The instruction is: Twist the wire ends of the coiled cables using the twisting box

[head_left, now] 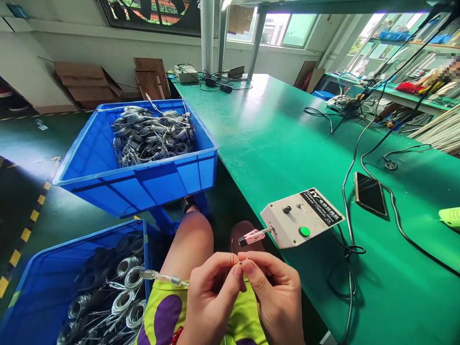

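Above the lap, my left hand (212,292) and my right hand (275,292) meet, thumbs and forefingers pinched on the thin wire ends of a cable. A bit of red wire (232,259) shows at the left fingertips. The cable's connector end (158,276) sticks out to the left of my left hand, over the lower bin's edge. Just beyond my fingers is the pink-and-black tip (251,237) on the shaft of a white machine box (302,218) with a green button. The rest of the cable is largely hidden by my hands.
One blue bin (165,175) holds a heap of coiled cables; a lower blue bin (144,244) at left holds more coils. On the green table (273,139) lie a phone (370,194), black cords (355,158) and a light-green object (450,216) at the right edge.
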`<state>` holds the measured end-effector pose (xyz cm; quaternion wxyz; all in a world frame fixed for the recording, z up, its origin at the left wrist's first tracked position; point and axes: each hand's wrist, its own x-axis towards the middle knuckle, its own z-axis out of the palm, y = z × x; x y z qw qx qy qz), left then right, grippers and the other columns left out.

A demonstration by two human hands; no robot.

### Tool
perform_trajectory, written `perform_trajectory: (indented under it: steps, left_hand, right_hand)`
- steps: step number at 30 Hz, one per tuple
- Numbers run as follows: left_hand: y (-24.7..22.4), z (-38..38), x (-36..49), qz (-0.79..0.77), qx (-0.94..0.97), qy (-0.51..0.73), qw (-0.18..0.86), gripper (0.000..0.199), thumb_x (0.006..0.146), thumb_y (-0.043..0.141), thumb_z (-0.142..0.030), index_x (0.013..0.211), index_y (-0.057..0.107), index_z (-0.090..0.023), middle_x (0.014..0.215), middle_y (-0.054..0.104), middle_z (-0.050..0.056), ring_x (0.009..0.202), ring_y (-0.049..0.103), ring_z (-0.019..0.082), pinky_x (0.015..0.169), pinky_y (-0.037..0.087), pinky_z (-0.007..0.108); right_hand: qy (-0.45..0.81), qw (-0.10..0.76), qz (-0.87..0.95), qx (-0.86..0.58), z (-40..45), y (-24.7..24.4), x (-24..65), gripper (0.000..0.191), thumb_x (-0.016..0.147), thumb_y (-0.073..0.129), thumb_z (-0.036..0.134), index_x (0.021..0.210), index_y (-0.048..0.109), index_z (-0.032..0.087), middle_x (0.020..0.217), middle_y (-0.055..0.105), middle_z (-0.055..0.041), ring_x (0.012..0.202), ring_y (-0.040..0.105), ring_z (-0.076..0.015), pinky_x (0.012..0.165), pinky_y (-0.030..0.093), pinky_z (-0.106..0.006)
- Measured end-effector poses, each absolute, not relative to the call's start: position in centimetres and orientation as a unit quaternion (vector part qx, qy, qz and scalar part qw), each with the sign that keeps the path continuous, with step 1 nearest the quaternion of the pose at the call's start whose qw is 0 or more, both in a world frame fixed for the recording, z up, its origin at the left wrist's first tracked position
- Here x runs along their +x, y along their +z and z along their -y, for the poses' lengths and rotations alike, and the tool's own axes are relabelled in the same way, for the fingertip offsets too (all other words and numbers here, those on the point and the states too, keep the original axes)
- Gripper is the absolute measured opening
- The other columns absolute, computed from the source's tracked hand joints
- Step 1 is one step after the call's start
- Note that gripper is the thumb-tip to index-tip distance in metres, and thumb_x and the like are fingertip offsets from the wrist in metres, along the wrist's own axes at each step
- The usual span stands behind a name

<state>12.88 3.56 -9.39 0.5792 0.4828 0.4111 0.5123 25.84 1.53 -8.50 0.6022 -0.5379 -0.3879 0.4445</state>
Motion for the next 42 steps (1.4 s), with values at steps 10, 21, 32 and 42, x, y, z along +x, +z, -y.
perform_trajectory:
  steps: [10, 21, 32, 42]
  left_hand:
    - [-9.7, -3.8, 13.1, -0.412, 0.478, 0.533, 0.564, 0.032, 0.107, 0.082, -0.048, 0.095, 0.084, -0.018, 0.076, 0.077, 0.003, 0.066, 0.070, 0.014, 0.062, 0.057, 0.016]
    - [-10.8, -4.2, 13.2, -0.480, 0.463, 0.554, 0.498, 0.025, 0.106, 0.081, -0.043, 0.097, 0.079, -0.020, 0.076, 0.072, 0.000, 0.063, 0.066, 0.013, 0.058, 0.054, 0.016]
    - [-13.0, -4.7, 13.6, -0.500, 0.449, 0.516, 0.531, 0.026, 0.109, 0.077, -0.043, 0.098, 0.077, -0.020, 0.081, 0.070, 0.000, 0.063, 0.059, 0.011, 0.058, 0.049, 0.018]
    - [-13.3, -5.4, 14.1, -0.460, 0.466, 0.552, 0.516, 0.012, 0.110, 0.076, -0.028, 0.103, 0.082, -0.022, 0.114, 0.089, 0.010, 0.104, 0.087, 0.022, 0.087, 0.071, 0.024]
  right_hand:
    - [0.471, 0.615, 0.357, -0.521, -1.6, -9.6, 25.9, 0.022, 0.097, 0.092, 0.047, 0.095, 0.096, 0.025, 0.073, 0.082, -0.0062, 0.062, 0.069, -0.0167, 0.062, 0.061, -0.025]
    - [0.515, 0.595, 0.289, -0.546, -2.3, -11.9, 25.8, 0.073, 0.104, 0.073, 0.075, 0.059, 0.076, 0.017, 0.051, 0.057, -0.0029, 0.047, 0.045, -0.0109, 0.050, 0.033, -0.026]
    - [0.558, 0.678, 0.105, -0.467, -4.6, -13.2, 26.4, 0.063, 0.089, 0.093, 0.074, 0.120, 0.089, 0.019, 0.051, 0.054, 0.0048, 0.052, 0.049, -0.0089, 0.058, 0.043, -0.019]
    - [0.563, 0.684, 0.079, -0.457, -4.4, -14.4, 26.6, 0.052, 0.090, 0.096, 0.066, 0.115, 0.089, 0.020, 0.044, 0.041, 0.0084, 0.048, 0.036, -0.0082, 0.053, 0.041, -0.018]
